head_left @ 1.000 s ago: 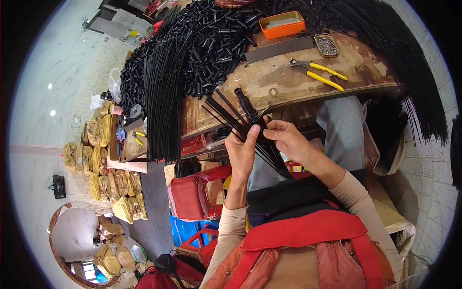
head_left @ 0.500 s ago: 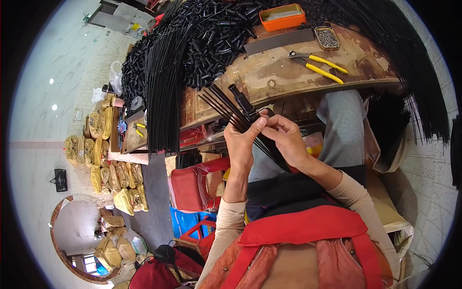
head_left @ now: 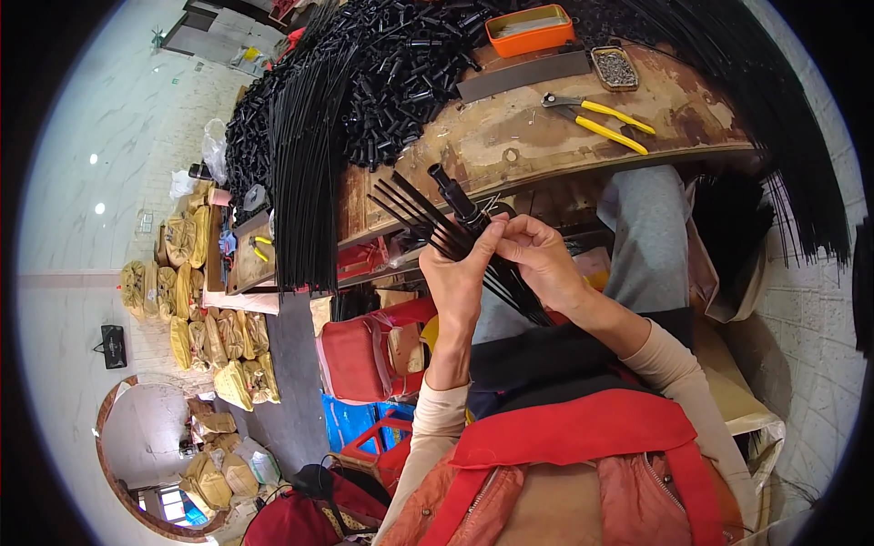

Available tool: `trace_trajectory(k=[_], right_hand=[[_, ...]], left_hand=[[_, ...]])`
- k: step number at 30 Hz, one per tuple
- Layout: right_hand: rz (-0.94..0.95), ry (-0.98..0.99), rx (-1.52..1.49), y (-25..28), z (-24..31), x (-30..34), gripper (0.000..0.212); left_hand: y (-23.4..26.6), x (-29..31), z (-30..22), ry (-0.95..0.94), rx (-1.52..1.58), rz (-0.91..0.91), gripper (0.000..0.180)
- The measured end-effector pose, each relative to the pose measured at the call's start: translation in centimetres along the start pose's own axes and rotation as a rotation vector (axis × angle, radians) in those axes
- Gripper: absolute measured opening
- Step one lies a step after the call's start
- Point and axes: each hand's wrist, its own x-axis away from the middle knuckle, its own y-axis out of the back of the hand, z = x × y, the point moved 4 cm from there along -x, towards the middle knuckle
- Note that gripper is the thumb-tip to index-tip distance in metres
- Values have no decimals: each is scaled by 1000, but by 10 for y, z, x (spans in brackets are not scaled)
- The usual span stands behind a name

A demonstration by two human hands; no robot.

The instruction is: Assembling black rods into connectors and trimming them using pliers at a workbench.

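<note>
Two hands [head_left: 455, 276], one black tube [head_left: 452, 192], several rods [head_left: 426, 207]

We held slender, straight black rods [head_left: 421, 199] in our bare left hand [head_left: 460, 273], our bare right hand [head_left: 542, 266] near a black stepped cylinder [head_left: 451, 190].

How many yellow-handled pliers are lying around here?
2: one pair of pliers on the wooden workbench, right of centre; another pair on the wooden surface at left. Others may be hidden.
</note>
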Motion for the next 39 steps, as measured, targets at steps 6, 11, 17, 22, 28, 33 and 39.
trace_trajectory(k=[6, 11, 17, 22, 28, 33, 39], right_hand=[[7, -60, -33, 4, -4, -2, 14], [15, -61, -73, 13, -8, -2, 12], [-30, -13, -68, 7, -3, 1, 11], [-206, 219, 260, -1, 3, 15, 5], [-166, 170, 300, 1, 4, 18, 8], [-155, 122, 206, -8, -1, 15, 7], [-95, -25, 303, -10, -13, 19, 26]], left_hand=[[1, 1, 5, 7, 126, 4, 18], [-3, 0, 5, 30, 36, -7, 15], [-7, 1, 3, -4, -45, -49, 12], [-3, -14, 10, 54, 74, 211, 16], [-4, -10, 19, 79, 237, 293, 25], [1, -3, 3, -24, -121, 265, 25], [13, 1, -1, -84, -352, 307, 23]])
